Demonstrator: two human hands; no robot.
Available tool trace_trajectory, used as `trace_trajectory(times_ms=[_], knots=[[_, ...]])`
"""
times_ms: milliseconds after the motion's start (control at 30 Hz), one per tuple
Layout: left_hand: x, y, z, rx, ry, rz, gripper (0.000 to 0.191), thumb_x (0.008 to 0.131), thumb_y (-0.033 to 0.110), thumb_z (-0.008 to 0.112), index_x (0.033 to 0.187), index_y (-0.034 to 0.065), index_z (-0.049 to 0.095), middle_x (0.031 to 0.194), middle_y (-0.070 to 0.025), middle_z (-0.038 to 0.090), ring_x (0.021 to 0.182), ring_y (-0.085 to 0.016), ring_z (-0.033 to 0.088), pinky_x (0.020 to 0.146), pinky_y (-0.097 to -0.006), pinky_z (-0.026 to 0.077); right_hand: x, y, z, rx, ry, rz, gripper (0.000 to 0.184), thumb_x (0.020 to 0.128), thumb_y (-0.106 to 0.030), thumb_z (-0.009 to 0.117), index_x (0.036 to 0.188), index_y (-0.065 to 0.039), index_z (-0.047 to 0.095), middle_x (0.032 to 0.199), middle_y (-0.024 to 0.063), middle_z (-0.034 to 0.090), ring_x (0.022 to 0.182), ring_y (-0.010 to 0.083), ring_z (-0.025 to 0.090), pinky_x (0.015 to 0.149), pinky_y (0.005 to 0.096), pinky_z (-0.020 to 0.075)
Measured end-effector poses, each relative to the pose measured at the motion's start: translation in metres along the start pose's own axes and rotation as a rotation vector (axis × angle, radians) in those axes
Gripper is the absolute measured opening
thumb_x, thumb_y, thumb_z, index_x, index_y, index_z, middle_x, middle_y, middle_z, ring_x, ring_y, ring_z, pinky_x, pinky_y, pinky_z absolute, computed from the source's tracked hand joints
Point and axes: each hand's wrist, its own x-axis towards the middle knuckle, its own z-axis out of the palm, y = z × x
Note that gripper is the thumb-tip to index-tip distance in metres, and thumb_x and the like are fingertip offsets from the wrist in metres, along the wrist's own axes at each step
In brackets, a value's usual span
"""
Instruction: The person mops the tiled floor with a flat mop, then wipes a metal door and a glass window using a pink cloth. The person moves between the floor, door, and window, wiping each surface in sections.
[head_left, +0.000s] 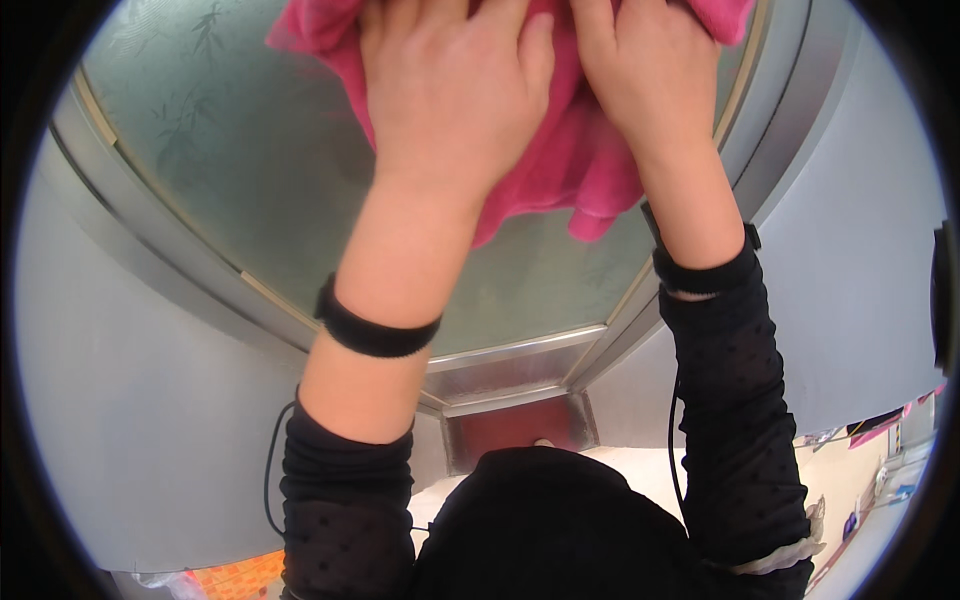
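A bright pink cloth (525, 180) lies bunched against a frosted glass door pane (247, 172) with a leaf pattern. My left hand (457, 90) rests flat on the cloth's left part, back of the hand towards me, holding it to the glass. On the cloth's right part my right hand (652, 67) presses in the same way. The top edge of the view cuts off the fingertips of both hands. Loose folds of cloth hang below and between my wrists. Each forearm wears a black strap, and thin cables run beside the sleeves.
A metal door frame (517, 360) surrounds the pane, with grey walls (150, 360) on both sides. Below it is a dark red floor patch (517, 427) at the threshold. An orange patterned item (240, 577) and clear plastic lie at lower left. Several small items sit at far right.
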Motion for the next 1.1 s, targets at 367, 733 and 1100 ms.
trace_trajectory(times_ms=[367,733,1100], knots=[[-0.194,0.103,-0.008,-0.209,-0.724,-0.074,0.010,0.085,0.018,0.066,0.091,0.0120,0.072,0.089,-0.0107,0.071,0.098,-0.032,0.068,0.086,-0.0493,0.053,-0.259,0.071,0.026,0.050,-0.366,0.161,0.050,0.085,-0.030,0.071,0.126,-0.003,0.067,0.132,0.0243,0.062,0.128,0.0466,0.054,0.110,0.0576,0.0397],[-0.156,0.107,0.012,-0.358,-0.898,0.087,0.013,0.084,0.014,0.067,0.096,0.0101,0.070,0.094,-0.0130,0.068,0.094,-0.033,0.068,0.079,-0.0466,0.054,-0.253,0.035,0.001,0.348,-0.423,0.590,0.032,0.087,-0.017,0.066,0.114,0.000,0.068,0.107,0.0247,0.068,0.105,0.0478,0.062,0.096,0.0581,0.0441],[0.167,0.016,0.026,-0.010,-0.097,0.322,0.025,0.090,0.023,0.063,0.110,0.0094,0.065,0.103,-0.0135,0.066,0.097,-0.034,0.066,0.080,-0.0484,0.055,0.119,0.046,-0.011,0.209,0.417,-0.072,0.026,0.086,-0.028,0.066,0.097,-0.007,0.076,0.097,0.0191,0.073,0.099,0.0403,0.066,0.093,0.0549,0.0479]])
